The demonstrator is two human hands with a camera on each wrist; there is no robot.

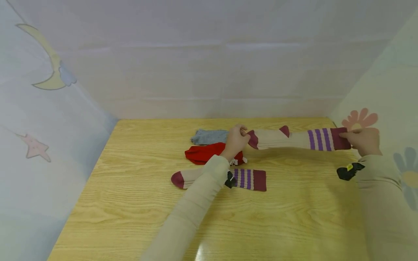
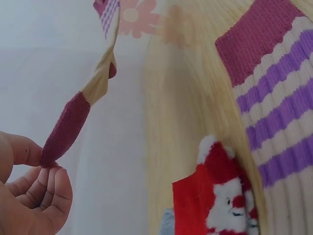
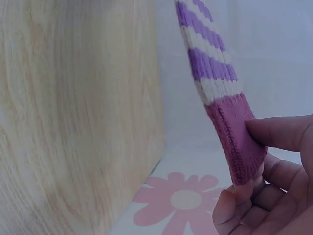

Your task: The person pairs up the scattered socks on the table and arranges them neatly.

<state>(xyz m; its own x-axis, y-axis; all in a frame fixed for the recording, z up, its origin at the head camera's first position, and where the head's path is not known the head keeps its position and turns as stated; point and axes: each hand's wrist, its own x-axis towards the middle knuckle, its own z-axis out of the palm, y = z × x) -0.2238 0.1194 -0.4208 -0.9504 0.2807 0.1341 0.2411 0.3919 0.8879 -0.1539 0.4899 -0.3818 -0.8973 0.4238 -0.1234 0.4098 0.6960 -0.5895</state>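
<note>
A cream sock (image 1: 271,139) with a maroon toe, heel and cuff and purple stripes is stretched sideways above the table. My left hand (image 1: 236,140) pinches its toe tip between thumb and fingers, also plain in the left wrist view. At the other end my right hand (image 1: 364,140) grips the maroon cuff (image 3: 237,132), thumb on one face and fingers behind. A matching sock (image 1: 259,180) lies flat on the table, partly covered by my left forearm. Behind it are a red sock (image 1: 200,153) with a white-faced figure and a grey sock (image 1: 209,137), both partly hidden by my left hand.
The wood-grain table (image 1: 130,188) is bordered by a pale back wall (image 1: 196,79). On the left, the side wall carries a moon (image 1: 49,58) and a pink star (image 1: 36,148). Flowers (image 1: 360,119) decorate the right wall, close to my right hand.
</note>
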